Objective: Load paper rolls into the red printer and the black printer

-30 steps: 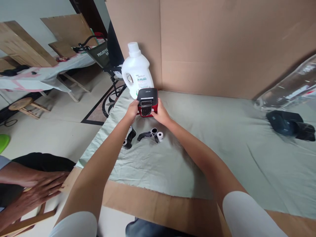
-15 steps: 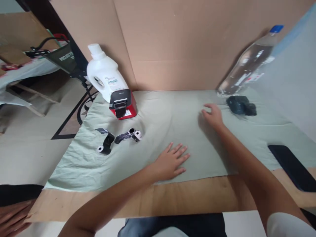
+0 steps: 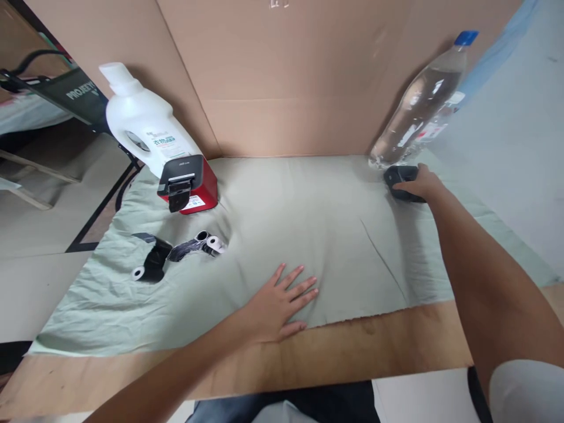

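My left hand (image 3: 282, 302) lies flat on the pale green cloth (image 3: 282, 217), fingers spread, holding nothing. At the right rear, my right hand (image 3: 425, 183) is closed around a black device (image 3: 400, 179). Part of the device is covered by my fingers, and its exact kind cannot be made out. Just behind it, a clear bottle with a blue cap (image 3: 423, 103) leans on the cardboard. On the left sit a red and black box-shaped printer (image 3: 198, 185) and, in front of it, a black roll with a white core (image 3: 154, 261) and small rolls with a crumpled dark strip (image 3: 194, 247).
A white jug with a handle (image 3: 145, 120) leans behind the printer. Upright cardboard (image 3: 291, 76) closes off the back, and a pale wall (image 3: 520, 135) stands at the right. The wooden front edge (image 3: 335, 346) shows past the cloth. A folding chair (image 3: 66, 88) is beyond the left side.
My right hand has moved right and closed on the black device. My left hand stays flat on the cloth. The view has shifted, and the dark phone at the right is out of clear sight.
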`<state>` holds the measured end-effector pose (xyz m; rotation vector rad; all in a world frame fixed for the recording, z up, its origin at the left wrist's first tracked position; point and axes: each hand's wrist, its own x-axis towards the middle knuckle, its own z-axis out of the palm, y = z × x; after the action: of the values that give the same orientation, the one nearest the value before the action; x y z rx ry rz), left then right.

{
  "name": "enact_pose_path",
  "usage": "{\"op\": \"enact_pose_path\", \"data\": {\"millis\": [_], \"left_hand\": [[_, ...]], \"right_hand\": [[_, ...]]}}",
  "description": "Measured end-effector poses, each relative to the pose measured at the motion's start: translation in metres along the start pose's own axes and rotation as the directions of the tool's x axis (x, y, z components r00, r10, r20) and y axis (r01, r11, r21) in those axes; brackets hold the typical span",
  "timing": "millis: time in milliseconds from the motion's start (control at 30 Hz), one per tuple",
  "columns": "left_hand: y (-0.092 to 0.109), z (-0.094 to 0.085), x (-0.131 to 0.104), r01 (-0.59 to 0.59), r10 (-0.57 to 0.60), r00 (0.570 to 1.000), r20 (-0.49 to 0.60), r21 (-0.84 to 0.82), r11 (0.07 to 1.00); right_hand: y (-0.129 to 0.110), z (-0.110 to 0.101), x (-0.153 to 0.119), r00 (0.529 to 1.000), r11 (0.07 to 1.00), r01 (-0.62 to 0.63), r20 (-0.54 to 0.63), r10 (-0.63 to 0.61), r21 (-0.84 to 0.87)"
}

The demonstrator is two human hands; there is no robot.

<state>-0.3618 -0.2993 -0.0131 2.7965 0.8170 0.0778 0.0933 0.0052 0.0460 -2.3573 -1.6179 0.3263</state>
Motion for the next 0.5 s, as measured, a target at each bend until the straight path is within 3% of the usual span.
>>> {"op": "enact_pose_path", "data": {"millis": [67, 133, 300, 500], "left_hand": [[0.003, -0.003, 0.001, -0.037, 0.038, 0.999, 0.025, -0.028, 0.999], [0.005, -0.005, 0.001, -0.071, 0.073, 0.997, 0.041, -0.049, 0.996], [0.009, -0.004, 0.001, -0.114, 0.117, 0.992, 0.038, -0.076, 0.991], [0.009, -0.005, -0.001, -0.126, 0.133, 0.99, 0.049, -0.135, 0.983]], "right_hand": [[-0.011, -0.001, -0.013, 0.992, 0.991, -0.12, 0.015, 0.121, -0.063], [-0.025, -0.002, -0.035, 0.993, 0.989, -0.122, 0.001, 0.122, -0.086], [-0.079, 0.01, -0.114, 0.995, 0.996, 0.088, -0.037, -0.088, 0.004], [-0.161, 0.053, -0.208, 0.944, 0.923, 0.321, 0.013, -0.331, 0.211]]}}
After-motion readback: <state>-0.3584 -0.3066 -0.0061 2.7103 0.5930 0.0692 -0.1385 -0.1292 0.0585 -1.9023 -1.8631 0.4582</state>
